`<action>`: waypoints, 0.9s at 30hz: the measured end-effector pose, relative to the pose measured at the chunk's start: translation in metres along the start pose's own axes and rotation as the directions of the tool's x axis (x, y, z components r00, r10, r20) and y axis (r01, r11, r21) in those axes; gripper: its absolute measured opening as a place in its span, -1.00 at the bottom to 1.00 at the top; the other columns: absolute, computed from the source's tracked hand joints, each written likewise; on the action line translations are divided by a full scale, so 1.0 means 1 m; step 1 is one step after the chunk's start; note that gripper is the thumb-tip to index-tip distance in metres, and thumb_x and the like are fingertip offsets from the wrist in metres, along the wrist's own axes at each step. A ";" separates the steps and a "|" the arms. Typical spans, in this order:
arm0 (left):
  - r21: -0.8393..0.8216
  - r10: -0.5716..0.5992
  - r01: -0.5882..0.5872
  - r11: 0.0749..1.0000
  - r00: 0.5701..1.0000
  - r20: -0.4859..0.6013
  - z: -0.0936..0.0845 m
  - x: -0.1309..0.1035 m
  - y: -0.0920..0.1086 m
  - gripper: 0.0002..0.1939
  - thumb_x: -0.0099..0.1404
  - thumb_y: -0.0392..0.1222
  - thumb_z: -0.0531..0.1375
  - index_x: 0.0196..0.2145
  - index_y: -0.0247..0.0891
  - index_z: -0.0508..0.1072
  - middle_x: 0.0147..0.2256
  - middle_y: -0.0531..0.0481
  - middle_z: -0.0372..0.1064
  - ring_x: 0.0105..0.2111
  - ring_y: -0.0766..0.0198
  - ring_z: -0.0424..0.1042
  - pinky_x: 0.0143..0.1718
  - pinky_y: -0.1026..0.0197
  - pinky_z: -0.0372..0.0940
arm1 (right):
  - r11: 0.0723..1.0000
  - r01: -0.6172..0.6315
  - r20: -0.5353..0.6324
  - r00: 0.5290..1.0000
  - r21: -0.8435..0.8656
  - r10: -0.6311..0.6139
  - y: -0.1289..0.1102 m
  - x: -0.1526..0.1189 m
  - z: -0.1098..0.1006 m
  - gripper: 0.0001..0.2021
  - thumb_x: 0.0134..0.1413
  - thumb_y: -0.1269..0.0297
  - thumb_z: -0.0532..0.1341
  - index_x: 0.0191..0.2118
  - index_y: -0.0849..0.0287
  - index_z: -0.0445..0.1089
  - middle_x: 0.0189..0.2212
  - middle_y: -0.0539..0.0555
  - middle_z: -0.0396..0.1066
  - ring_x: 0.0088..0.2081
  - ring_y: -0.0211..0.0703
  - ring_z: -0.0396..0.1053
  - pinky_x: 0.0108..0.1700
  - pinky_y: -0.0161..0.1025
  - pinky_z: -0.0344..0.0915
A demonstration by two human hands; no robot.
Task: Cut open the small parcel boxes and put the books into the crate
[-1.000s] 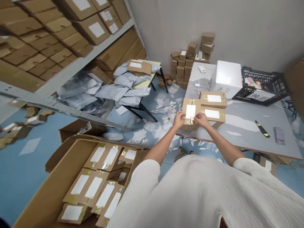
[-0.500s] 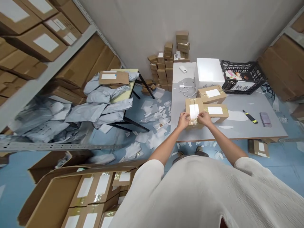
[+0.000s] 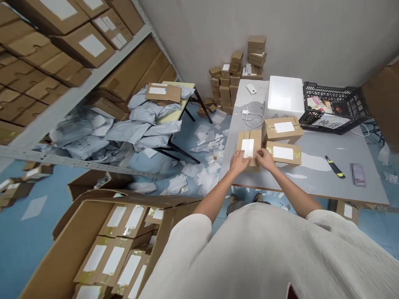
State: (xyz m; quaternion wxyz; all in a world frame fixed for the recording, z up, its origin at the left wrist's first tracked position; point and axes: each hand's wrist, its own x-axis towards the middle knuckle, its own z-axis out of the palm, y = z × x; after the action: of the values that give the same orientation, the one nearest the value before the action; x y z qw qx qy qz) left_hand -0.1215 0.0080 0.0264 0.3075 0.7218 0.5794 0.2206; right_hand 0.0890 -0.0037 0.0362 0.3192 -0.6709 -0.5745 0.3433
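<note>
Since the brown cardboard box (image 3: 255, 144) near the grey worktop's (image 3: 316, 179) front-left corner seems stiff and light, its sides suit holding; left grip (image 3: 239, 162) and right grip (image 3: 264, 159) touch it, closure unclear.

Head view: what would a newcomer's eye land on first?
Probably the small box near the left edge of the grey table, with the left hand at its white label and the right hand by its right side. Next, likely the large open carton at lower left, holding labelled boxes, and the paper scraps strewn across the blue floor.
</note>
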 end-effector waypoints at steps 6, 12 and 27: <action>-0.055 -0.204 0.205 0.977 0.979 0.032 -0.022 -0.003 -0.020 -0.09 0.28 0.38 0.39 0.38 -0.20 0.35 0.46 -0.39 0.22 0.44 -0.27 0.28 0.36 -0.08 0.22 | 0.961 0.019 0.178 0.981 0.277 -0.071 -0.008 0.007 0.023 -0.45 0.21 0.06 0.32 0.28 0.06 0.45 0.27 0.23 0.51 0.23 0.09 0.51 0.34 0.08 0.41; -0.165 -0.255 0.262 0.951 0.965 0.066 -0.050 0.005 -0.064 -0.19 0.28 0.21 0.38 0.37 -0.21 0.42 0.37 -0.30 0.34 0.38 -0.14 0.37 0.36 0.05 0.24 | 0.999 -0.037 0.125 0.992 0.033 0.032 0.007 0.001 0.046 -0.49 0.03 0.19 0.36 0.15 0.11 0.54 0.24 0.26 0.51 0.33 0.21 0.41 0.47 0.20 0.24; -0.373 -0.123 0.201 0.906 0.967 0.222 -0.062 0.003 -0.135 -0.54 0.45 -0.17 0.09 0.22 -0.22 0.54 0.21 -0.20 0.58 0.20 -0.01 0.53 0.33 -0.09 0.35 | 0.983 -0.185 0.003 0.983 -0.022 0.185 -0.004 -0.016 0.088 -0.27 0.01 0.18 0.31 0.36 0.13 0.41 0.36 0.29 0.41 0.32 0.22 0.41 0.42 0.16 0.31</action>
State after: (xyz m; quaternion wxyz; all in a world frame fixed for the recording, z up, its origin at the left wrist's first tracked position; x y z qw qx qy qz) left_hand -0.2567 0.0414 -0.0238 0.5180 0.6125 0.5490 0.2348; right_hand 0.0127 -0.0156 -0.0081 0.2771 -0.7239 -0.5144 0.3670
